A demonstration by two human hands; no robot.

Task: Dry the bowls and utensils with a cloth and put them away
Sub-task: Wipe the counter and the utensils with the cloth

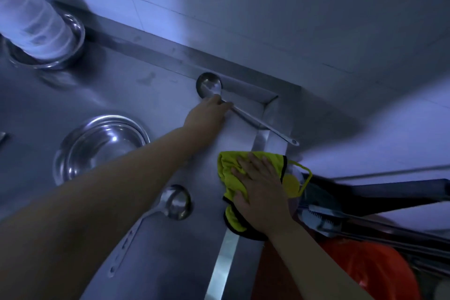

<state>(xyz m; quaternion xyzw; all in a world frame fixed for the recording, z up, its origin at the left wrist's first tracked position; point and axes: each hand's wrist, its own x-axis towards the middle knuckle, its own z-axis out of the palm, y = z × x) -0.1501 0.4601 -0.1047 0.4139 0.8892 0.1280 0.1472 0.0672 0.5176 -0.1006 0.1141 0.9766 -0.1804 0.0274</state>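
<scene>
- Bowl (pixel 101 146) rests on the steel surface (pixel 151 95) at left, and a near ladle (pixel 170 204) lies beside it.
- Left hand (pixel 207 114) reaches to the far ladle (pixel 209 85) at the back ledge; its grip seems to pinch the handle by the scoop, but the fingers are partly hidden.
- Right hand (pixel 260 192) lies spread and flat on the yellow cloth (pixel 229 173) at the surface's edge.
- Risk, as I judge: the long wet handle can slip or tip, and the cloth may slide off the edge.

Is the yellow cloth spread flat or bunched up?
Bunched up. The yellow cloth lies crumpled in folds on the steel counter, with the right hand resting flat on it.
</scene>
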